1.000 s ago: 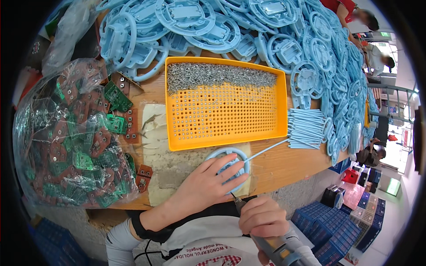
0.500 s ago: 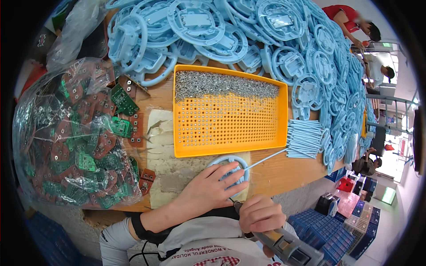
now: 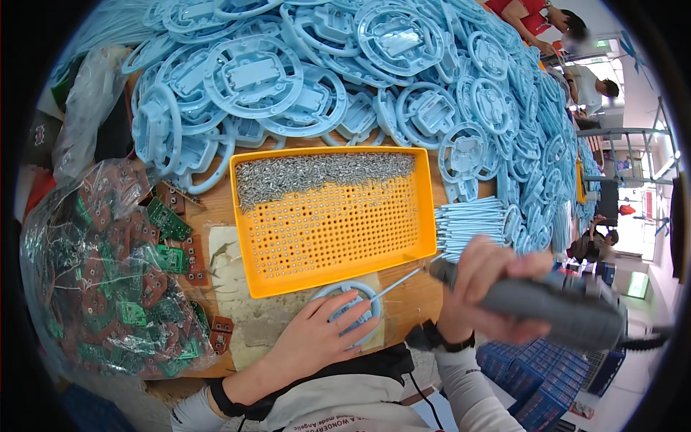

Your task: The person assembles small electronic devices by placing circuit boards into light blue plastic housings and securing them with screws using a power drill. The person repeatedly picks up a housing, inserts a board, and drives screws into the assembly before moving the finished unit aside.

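Observation:
My left hand (image 3: pixel 317 337) lies flat on a light blue round plastic part (image 3: pixel 348 311) at the front of the wooden table, pressing it down. My right hand (image 3: pixel 484 288) grips a grey electric screwdriver (image 3: pixel 547 306), raised to the right, its thin bit (image 3: pixel 403 279) pointing left and down toward the round part. Just behind the part stands an orange perforated tray (image 3: pixel 338 223) with a band of small metal screws (image 3: pixel 324 173) along its far side.
A big heap of light blue round plastic parts (image 3: pixel 345 79) covers the back and right of the table. A clear bag of green and brown circuit boards (image 3: pixel 108 273) sits at the left. Light blue rods (image 3: pixel 468 219) lie beside the tray. Other people work at far right.
My right hand has lifted the screwdriver from low near my body up and to the right. The left hand stays on the round part. The view has tilted.

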A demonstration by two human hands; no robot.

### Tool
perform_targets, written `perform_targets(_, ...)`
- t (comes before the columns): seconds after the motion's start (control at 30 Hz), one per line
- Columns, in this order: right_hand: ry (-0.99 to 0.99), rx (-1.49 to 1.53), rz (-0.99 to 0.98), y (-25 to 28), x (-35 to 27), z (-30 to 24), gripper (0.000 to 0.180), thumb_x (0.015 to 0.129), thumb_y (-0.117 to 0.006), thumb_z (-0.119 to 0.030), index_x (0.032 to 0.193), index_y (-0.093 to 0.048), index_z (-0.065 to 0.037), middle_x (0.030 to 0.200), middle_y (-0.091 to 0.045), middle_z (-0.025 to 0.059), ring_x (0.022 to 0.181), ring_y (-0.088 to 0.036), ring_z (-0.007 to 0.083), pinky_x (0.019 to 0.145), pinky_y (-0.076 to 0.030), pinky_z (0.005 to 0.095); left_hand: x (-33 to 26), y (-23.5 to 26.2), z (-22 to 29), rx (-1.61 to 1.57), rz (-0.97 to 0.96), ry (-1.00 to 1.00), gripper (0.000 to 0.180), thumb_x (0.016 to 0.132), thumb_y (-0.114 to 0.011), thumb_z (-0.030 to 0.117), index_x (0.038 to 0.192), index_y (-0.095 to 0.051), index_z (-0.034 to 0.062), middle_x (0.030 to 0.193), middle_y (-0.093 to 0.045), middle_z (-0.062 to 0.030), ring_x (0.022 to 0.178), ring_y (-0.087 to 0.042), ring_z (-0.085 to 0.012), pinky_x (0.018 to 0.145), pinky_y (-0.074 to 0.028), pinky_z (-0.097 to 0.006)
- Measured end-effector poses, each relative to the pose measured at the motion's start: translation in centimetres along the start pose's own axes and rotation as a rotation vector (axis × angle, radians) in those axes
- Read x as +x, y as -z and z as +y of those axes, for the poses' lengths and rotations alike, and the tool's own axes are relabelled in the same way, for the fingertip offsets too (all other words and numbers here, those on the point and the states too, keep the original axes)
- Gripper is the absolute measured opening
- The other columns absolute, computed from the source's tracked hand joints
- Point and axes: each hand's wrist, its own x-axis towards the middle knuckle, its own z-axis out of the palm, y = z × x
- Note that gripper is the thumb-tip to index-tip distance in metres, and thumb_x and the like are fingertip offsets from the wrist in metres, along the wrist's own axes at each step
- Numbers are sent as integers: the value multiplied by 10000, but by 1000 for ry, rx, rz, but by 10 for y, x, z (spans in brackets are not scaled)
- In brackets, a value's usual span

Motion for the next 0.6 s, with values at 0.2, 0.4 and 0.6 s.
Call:
perform_targets(0.2, 81, -20, 17, 13, 17, 60, 640, 880, -434, -664, 1029, -453, -42, 549, -487, 36, 394, -429, 123, 429, -305, 234, -1, 5, 0, -29, -8, 14, 539, 749, -701, 333, 1245, -549, 188, 1280, -502, -9, 1252, -427, -217, 1006, -376, -370)
perform_targets(0.4, -50, -131, 83, 11, 16, 72, 662, 864, -440, -676, 1010, -444, -30, 537, -471, 29, 402, -442, 122, 436, -338, 231, -1, 2, 0, 13, -30, 29, 518, 743, -718, 364, 1234, -579, 275, 1289, -525, 25, 1198, -459, -217, 977, -393, -390)
perform_targets(0.6, -75, -166, 49, 8, 15, 72, 646, 862, -468, -662, 1003, -444, -32, 542, -474, 27, 399, -444, 120, 443, -354, 233, -2, 3, 1, 20, -36, 30, 514, 744, -718, 358, 1233, -578, 281, 1281, -528, 30, 1189, -462, -213, 963, -398, -385)
